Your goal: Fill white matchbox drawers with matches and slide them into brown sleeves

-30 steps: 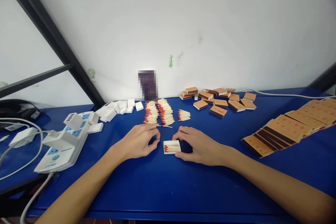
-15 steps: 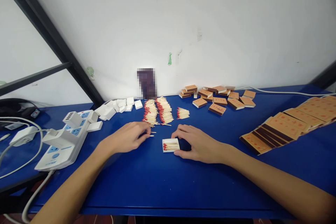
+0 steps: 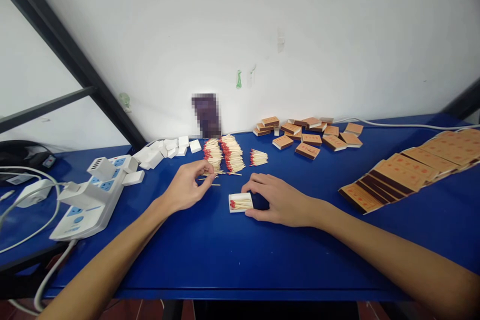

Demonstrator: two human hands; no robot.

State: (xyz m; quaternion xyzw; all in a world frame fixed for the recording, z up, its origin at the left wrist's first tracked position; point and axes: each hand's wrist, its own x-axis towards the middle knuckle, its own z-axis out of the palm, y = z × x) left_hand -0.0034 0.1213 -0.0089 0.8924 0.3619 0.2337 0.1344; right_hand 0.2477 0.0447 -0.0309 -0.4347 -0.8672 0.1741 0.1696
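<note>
Left hand (image 3: 187,187): just near of the left match pile, thumb and forefinger tips close together; cannot tell whether a match is between them.
Right hand (image 3: 283,202): thumb at the near side and fingers at the far side of the tray, clamped on its right end; well apart from the left hand.
Tray (image 3: 236,196): white, flat on the worktop (image 3: 225,255), between the hands and nearer the right.
Matches in the tray (image 3: 242,204): lying lengthwise, red heads to the left.
Left match pile (image 3: 213,155): at the far side, heads mostly left, a few loose matches (image 3: 215,185) near the left fingertips.
Right match pile (image 3: 232,154): just beside the left one, heads also left.
Small bunch (image 3: 259,157): right of both piles, apart from them, red heads left.
White pieces (image 3: 152,158): heaped at the far left, beyond the power strip (image 3: 90,215).
Boxes (image 3: 311,139): orange with dark sides, scattered and partly stacked at the far right, near the wall (image 3: 322,50).
Row of boxes (image 3: 408,172): orange, overlapping, running from right of the right hand to the right edge of view.
</note>
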